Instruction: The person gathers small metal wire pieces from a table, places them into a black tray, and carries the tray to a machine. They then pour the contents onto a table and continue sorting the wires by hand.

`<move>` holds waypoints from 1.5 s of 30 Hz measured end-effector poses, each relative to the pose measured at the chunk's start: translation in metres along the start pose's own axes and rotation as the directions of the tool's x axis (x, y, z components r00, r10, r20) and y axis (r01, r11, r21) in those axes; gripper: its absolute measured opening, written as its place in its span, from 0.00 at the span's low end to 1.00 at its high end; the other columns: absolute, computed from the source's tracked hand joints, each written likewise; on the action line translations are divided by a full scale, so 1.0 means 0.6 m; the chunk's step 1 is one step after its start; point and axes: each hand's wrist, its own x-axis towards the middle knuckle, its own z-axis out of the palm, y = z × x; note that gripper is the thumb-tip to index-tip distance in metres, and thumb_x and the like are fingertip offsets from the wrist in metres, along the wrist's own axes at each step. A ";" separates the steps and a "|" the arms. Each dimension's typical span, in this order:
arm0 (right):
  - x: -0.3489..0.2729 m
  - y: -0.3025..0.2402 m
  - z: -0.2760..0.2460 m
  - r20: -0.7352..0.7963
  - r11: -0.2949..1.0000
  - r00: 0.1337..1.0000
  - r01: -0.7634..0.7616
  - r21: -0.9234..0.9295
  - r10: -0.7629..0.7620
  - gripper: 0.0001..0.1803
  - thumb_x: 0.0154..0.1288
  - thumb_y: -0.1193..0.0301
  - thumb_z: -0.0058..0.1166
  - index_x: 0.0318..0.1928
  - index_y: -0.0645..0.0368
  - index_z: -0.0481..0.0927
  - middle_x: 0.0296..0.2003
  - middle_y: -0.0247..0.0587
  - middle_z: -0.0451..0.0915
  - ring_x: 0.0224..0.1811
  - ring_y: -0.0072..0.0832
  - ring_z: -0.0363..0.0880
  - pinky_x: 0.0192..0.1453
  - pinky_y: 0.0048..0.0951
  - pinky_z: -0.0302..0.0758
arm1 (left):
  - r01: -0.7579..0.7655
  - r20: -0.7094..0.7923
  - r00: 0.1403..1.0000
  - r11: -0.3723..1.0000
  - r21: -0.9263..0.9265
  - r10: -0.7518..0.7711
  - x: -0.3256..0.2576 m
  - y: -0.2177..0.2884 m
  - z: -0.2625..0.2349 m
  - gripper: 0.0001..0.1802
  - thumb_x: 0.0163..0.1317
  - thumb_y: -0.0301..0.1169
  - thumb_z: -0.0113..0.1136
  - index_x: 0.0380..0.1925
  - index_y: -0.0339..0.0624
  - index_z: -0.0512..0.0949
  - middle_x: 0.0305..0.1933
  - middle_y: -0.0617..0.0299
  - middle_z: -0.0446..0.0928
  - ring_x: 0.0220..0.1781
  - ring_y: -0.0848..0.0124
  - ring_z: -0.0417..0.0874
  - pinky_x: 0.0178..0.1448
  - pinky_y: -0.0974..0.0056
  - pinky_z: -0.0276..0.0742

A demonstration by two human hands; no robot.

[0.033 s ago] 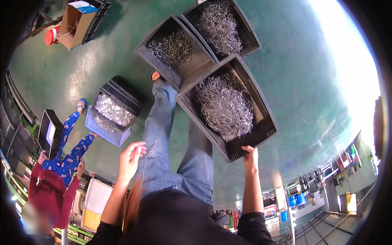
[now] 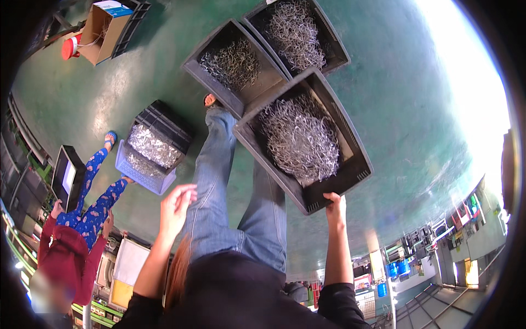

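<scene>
Right hand (image 2: pixel 336 208): fingers partly hidden beneath near black rectangular plastic crate (image 2: pixel 309 196). Blue denim right trouser leg (image 2: pixel 268 203): foot hidden behind it. Far black plastic crate (image 2: pixel 335 48), 12 o'clock: cut by top edge. Maroon-topped co-worker (image 2: pixel 67 255), 8 o'clock: head blurred. Workshop clutter (image 2: pixel 424 247), 4 o'clock: too small to tell.

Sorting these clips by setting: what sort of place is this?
Probably a factory or workshop: the right hand grips a black crate of bent metal pieces, another crate beyond it holds similar pieces, and a green floor surrounds them.

I can see a black top (image 2: pixel 235 293) with matching dark sleeves (image 2: pixel 341 306), faded blue jeans (image 2: pixel 212 170) and dark open-toed footwear (image 2: pixel 217 103).
</scene>
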 end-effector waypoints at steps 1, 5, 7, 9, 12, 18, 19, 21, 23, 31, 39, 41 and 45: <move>-0.009 -0.008 0.015 -0.030 0.988 0.996 -0.076 0.131 0.080 0.19 0.42 0.78 0.51 0.40 0.64 0.75 0.36 0.38 0.77 0.39 0.29 0.76 0.43 0.25 0.72 | -0.043 -0.008 0.999 0.998 0.055 0.043 0.006 0.024 0.002 0.11 0.69 0.26 0.49 0.47 0.36 0.77 0.39 0.61 0.79 0.40 0.75 0.80 0.46 0.70 0.76; -0.039 -0.056 0.070 0.123 0.954 0.987 0.060 0.295 -0.100 0.23 0.41 0.83 0.52 0.45 0.65 0.73 0.36 0.40 0.78 0.39 0.32 0.77 0.45 0.29 0.74 | -0.487 0.071 0.872 0.843 0.228 0.484 0.052 0.144 0.032 0.10 0.62 0.20 0.54 0.42 0.37 0.79 0.39 0.57 0.80 0.38 0.72 0.82 0.44 0.69 0.77; -0.067 -0.081 0.081 0.135 0.959 0.988 0.028 0.281 -0.069 0.25 0.40 0.85 0.52 0.46 0.65 0.72 0.37 0.42 0.78 0.40 0.34 0.78 0.45 0.32 0.75 | -0.613 0.126 0.787 0.744 0.265 0.604 0.069 0.203 0.057 0.10 0.61 0.20 0.55 0.42 0.38 0.80 0.40 0.56 0.80 0.40 0.67 0.83 0.46 0.68 0.77; -0.096 -0.099 0.090 0.167 0.957 0.982 0.034 0.287 -0.086 0.25 0.40 0.85 0.52 0.46 0.66 0.72 0.37 0.42 0.78 0.39 0.34 0.78 0.45 0.32 0.76 | -0.715 0.183 0.694 0.637 0.289 0.696 0.087 0.249 0.080 0.11 0.61 0.24 0.57 0.44 0.39 0.79 0.45 0.56 0.79 0.48 0.62 0.81 0.53 0.63 0.75; -0.130 -0.117 0.102 0.234 0.954 0.966 0.040 0.296 -0.113 0.23 0.40 0.85 0.52 0.44 0.66 0.73 0.36 0.42 0.79 0.38 0.34 0.79 0.44 0.31 0.76 | -0.708 0.292 0.699 0.577 0.408 0.652 0.097 0.293 0.097 0.24 0.59 0.37 0.63 0.55 0.45 0.73 0.63 0.52 0.67 0.65 0.56 0.68 0.66 0.57 0.64; -0.178 -0.143 0.109 0.306 0.960 0.949 -0.010 0.280 -0.079 0.18 0.41 0.84 0.52 0.39 0.67 0.76 0.33 0.41 0.80 0.36 0.32 0.79 0.43 0.29 0.75 | -0.714 0.399 0.699 0.551 0.431 0.593 0.048 0.313 0.068 0.10 0.52 0.29 0.64 0.32 0.42 0.74 0.51 0.58 0.74 0.59 0.60 0.72 0.61 0.58 0.68; -0.187 -0.149 0.110 0.309 0.962 0.947 -0.002 0.274 -0.086 0.17 0.41 0.84 0.52 0.38 0.68 0.76 0.32 0.41 0.80 0.36 0.32 0.79 0.43 0.29 0.75 | -0.731 0.395 0.682 0.559 0.392 0.616 0.035 0.315 0.062 0.09 0.51 0.27 0.64 0.31 0.42 0.74 0.50 0.59 0.75 0.58 0.61 0.73 0.60 0.58 0.69; -0.206 -0.158 0.113 0.313 0.964 0.942 0.033 0.264 -0.118 0.18 0.41 0.84 0.52 0.38 0.68 0.76 0.32 0.41 0.80 0.36 0.32 0.79 0.43 0.29 0.75 | -0.768 0.377 0.640 0.562 0.306 0.669 -0.001 0.314 0.049 0.07 0.50 0.24 0.63 0.29 0.42 0.75 0.46 0.61 0.76 0.55 0.62 0.74 0.58 0.59 0.70; -0.225 -0.168 0.111 0.322 0.967 0.935 0.069 0.244 -0.148 0.18 0.41 0.85 0.52 0.39 0.67 0.76 0.33 0.41 0.80 0.36 0.32 0.79 0.43 0.29 0.75 | -0.783 0.344 0.619 0.590 0.200 0.706 -0.043 0.312 0.035 0.08 0.50 0.18 0.60 0.27 0.42 0.74 0.45 0.62 0.77 0.57 0.59 0.74 0.61 0.58 0.68; -0.253 -0.199 0.065 0.488 0.951 0.823 0.304 0.051 -0.290 0.17 0.41 0.85 0.52 0.37 0.66 0.75 0.32 0.42 0.80 0.35 0.32 0.79 0.42 0.29 0.75 | -0.663 0.067 0.655 0.530 0.529 0.753 -0.232 0.199 0.014 0.27 0.56 0.24 0.60 0.57 0.53 0.70 0.67 0.61 0.63 0.73 0.60 0.56 0.72 0.40 0.49; -0.325 -0.229 0.036 0.709 0.747 0.681 0.564 -0.351 -0.181 0.21 0.40 0.86 0.52 0.41 0.70 0.75 0.33 0.42 0.80 0.33 0.33 0.79 0.44 0.32 0.77 | -0.425 -0.520 0.826 0.845 -0.325 0.216 -0.327 -0.136 0.029 0.42 0.55 0.46 0.66 0.64 0.36 0.61 0.66 0.46 0.63 0.68 0.55 0.64 0.69 0.60 0.59; -0.356 -0.224 0.079 0.750 0.629 0.647 0.641 -0.440 -0.134 0.21 0.40 0.86 0.52 0.41 0.70 0.75 0.32 0.42 0.80 0.33 0.32 0.79 0.43 0.31 0.77 | -0.350 -0.462 0.879 0.820 -0.452 0.120 -0.350 -0.224 0.070 0.34 0.57 0.44 0.64 0.59 0.38 0.67 0.55 0.50 0.76 0.57 0.63 0.75 0.62 0.61 0.67; -0.426 -0.154 0.156 0.853 0.337 0.522 0.801 -0.496 0.015 0.22 0.42 0.85 0.53 0.44 0.69 0.74 0.35 0.40 0.80 0.36 0.29 0.79 0.45 0.28 0.75 | -0.453 -0.708 0.688 0.670 -0.589 -0.158 -0.457 -0.398 0.211 0.26 0.54 0.32 0.61 0.53 0.38 0.70 0.47 0.54 0.78 0.52 0.66 0.77 0.57 0.62 0.70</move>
